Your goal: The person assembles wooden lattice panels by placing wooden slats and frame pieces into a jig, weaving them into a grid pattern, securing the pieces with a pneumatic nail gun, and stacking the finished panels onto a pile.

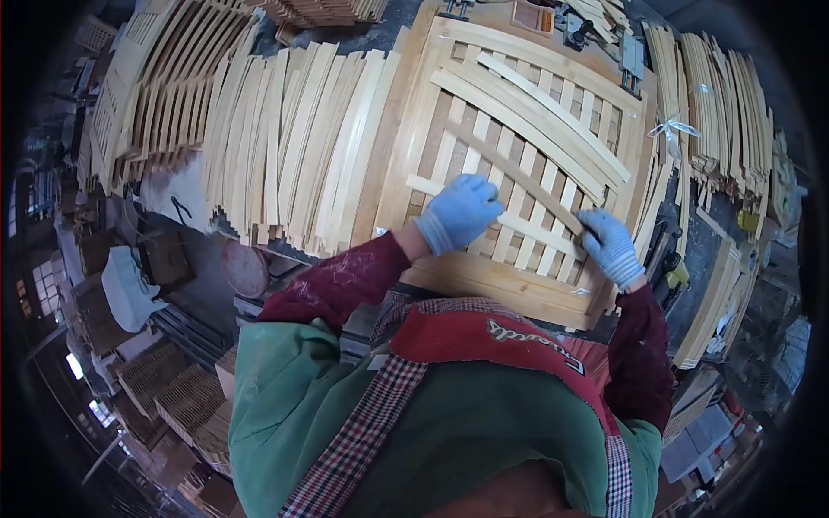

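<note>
Right hand (610, 247), in a pale blue glove, grasps the near end of a narrow brown wooden strip (520, 178) slanting across a broad-framed pale wooden lattice panel (496, 281). Left hand (460, 211), similarly gloved, is clenched above the panel; whether it holds anything cannot be told. Long pale wooden slats (521, 123) lie on the panel beyond the strip.

On my feed I count two gloves (460, 211), one wooden frame (509, 282), one darker strip (518, 176), one apron (471, 338), one pair of pliers (181, 208).
</note>
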`<action>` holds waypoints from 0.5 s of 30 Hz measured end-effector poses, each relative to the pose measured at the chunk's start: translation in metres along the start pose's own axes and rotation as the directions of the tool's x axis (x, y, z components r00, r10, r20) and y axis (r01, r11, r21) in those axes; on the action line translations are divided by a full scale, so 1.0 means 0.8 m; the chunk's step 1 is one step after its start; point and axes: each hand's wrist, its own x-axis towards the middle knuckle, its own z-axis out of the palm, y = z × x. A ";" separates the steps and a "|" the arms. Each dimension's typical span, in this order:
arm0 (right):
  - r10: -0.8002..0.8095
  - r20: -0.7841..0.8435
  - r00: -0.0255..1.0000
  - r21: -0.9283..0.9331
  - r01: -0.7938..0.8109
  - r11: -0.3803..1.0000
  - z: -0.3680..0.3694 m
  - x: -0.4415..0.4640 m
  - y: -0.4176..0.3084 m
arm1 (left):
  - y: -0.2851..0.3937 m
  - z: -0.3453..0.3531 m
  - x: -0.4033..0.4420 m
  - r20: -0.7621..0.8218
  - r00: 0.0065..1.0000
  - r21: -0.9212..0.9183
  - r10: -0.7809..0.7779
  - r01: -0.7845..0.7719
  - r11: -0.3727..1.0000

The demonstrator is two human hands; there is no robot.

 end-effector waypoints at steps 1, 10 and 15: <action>0.009 0.058 0.998 0.017 -0.010 1.000 0.000 -0.005 0.001 | -0.001 -0.001 -0.005 -0.049 0.997 0.015 0.051 -0.051 0.999; -0.013 0.125 0.992 0.148 -0.006 0.989 -0.001 0.001 -0.001 | -0.016 -0.008 -0.005 0.052 0.968 0.029 0.244 -0.246 0.969; 0.000 0.099 0.995 0.194 -0.019 0.981 -0.001 0.005 0.001 | -0.026 -0.007 0.000 0.031 0.959 -0.030 0.283 -0.282 0.959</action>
